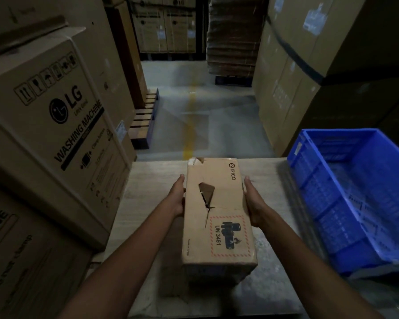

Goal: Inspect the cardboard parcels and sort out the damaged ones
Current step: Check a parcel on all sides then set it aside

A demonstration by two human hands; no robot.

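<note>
A long brown cardboard parcel [226,203] marked PICO and UN 3481 is held above the wooden table [148,180]. Its top face has a torn triangular hole with a crack running from it, and the far left corner is ripped. My left hand [176,199] presses flat against the parcel's left side with straight fingers. My right hand [253,203] presses the right side the same way. The parcel's underside and side faces are hidden.
A blue plastic crate [320,180] stands on the table to the right. Large washing-machine cartons [55,125] are stacked at the left, more tall cartons [297,77] at the right. A floor aisle with a yellow line [189,125] and a pallet [145,118] lies ahead.
</note>
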